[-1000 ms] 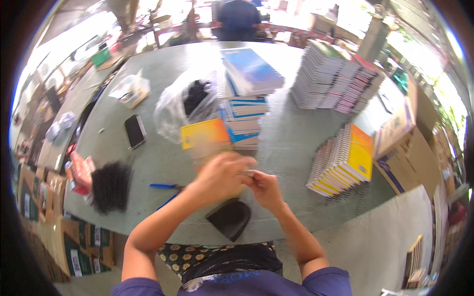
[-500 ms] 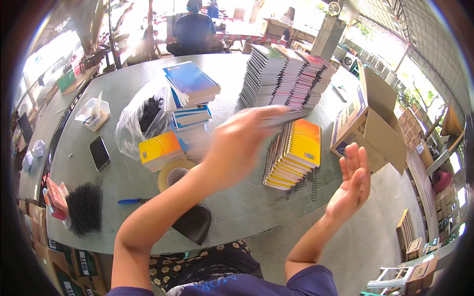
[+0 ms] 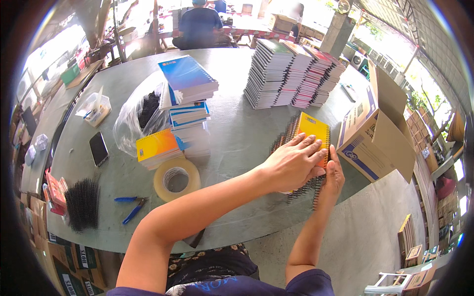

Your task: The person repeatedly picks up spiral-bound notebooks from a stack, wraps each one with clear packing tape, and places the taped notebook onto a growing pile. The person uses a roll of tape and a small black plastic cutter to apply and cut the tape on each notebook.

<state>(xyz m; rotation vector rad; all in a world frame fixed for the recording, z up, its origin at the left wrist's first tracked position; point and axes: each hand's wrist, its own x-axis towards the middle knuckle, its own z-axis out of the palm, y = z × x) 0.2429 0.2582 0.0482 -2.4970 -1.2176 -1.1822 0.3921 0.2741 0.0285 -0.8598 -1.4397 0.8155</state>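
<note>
A stack of small spiral-bound notebooks stands on the table in front of me, topped by a yellow-orange notebook [image 3: 316, 126]. My left hand [image 3: 295, 160] lies across that top cover with its fingers stretched out. Along the stack's right edge rests my right hand [image 3: 333, 178], its fingers extended upward beside the binding. Black wire coils [image 3: 282, 140] stick out at the stack's left side, and more show below my hands. The lower part of the stack is mostly hidden by my hands.
Taller notebook piles [image 3: 276, 79] stand behind. An open cardboard box [image 3: 368, 140] is at right. Leftward are blue notebooks [image 3: 187, 76], yellow-orange notebooks [image 3: 157, 145], a tape roll [image 3: 160, 183], blue-handled cutters [image 3: 132, 211], a phone [image 3: 98, 149], loose black coils [image 3: 83, 204] and a plastic bag [image 3: 131, 128].
My left hand has come down from above the stack, where it held a blurred thin, flat item, onto the top notebook. My right hand has moved in against the stack's right edge.
</note>
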